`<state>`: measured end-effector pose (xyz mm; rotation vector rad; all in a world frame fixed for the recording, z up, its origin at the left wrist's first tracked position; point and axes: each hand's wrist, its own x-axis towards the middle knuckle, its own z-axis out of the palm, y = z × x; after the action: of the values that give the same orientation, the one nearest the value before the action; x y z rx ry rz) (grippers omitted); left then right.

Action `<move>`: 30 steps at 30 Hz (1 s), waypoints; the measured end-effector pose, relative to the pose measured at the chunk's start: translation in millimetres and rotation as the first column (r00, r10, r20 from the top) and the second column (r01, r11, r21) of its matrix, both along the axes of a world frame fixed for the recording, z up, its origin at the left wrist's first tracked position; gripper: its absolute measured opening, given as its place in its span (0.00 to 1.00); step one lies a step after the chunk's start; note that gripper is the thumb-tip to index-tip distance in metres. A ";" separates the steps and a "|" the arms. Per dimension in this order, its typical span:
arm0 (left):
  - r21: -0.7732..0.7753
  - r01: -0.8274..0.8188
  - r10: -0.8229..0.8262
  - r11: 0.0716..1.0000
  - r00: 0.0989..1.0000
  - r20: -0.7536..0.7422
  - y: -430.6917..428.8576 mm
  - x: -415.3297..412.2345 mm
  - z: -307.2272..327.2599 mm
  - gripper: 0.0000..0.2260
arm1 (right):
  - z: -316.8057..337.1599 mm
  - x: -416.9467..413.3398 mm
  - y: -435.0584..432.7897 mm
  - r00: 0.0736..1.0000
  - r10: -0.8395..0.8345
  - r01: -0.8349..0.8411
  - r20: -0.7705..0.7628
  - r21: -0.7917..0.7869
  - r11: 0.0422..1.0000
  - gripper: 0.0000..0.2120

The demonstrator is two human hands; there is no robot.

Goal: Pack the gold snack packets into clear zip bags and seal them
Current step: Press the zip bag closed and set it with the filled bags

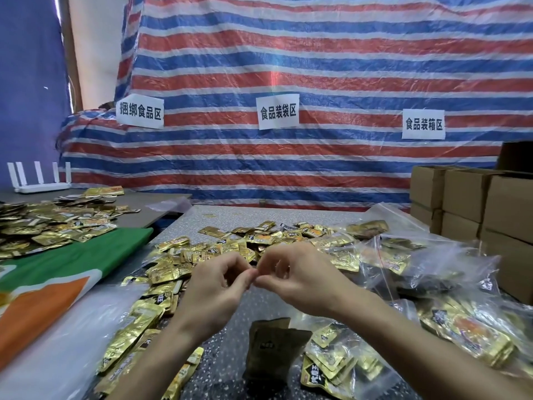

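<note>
Held left hand (219, 281) and right hand (294, 272) fingertip to fingertip above the table (227, 353), fingers curled; could not tell whether anything was pinched between them. Saw loose gold packets (230, 246) heaped just behind the hands, and filled clear bags (403, 255) to the right. Judged the packets light, small and slippery in their foil; better taken by the flat faces, several together. Judged the bags thin, soft and floppy; best gripped at both lips of the mouth, then pinched along the zip strip.
</note>
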<state>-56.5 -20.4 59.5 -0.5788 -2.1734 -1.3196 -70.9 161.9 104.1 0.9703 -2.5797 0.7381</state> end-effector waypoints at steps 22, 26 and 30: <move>0.007 0.065 -0.063 0.998 0.992 -0.111 -7.6 -0.6 -18.1 0.09 | 3.8 -9.3 1.9 1.000 0.008 -0.009 0.006 0.146 0.989 0.06; 0.070 0.058 -0.053 0.996 0.996 -0.071 -17.6 -4.2 -19.9 0.09 | 5.2 -14.1 14.7 0.997 -0.002 -0.010 0.078 0.146 0.989 0.04; 0.056 0.071 -0.067 0.996 0.995 -0.073 -19.9 -4.0 -22.2 0.09 | 2.7 -16.2 26.5 0.995 -0.004 -0.011 0.101 0.141 0.990 0.04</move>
<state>-60.4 -40.3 37.4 -0.6735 -2.0671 -1.3726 -87.1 188.3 106.8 1.0033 -2.7507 0.6272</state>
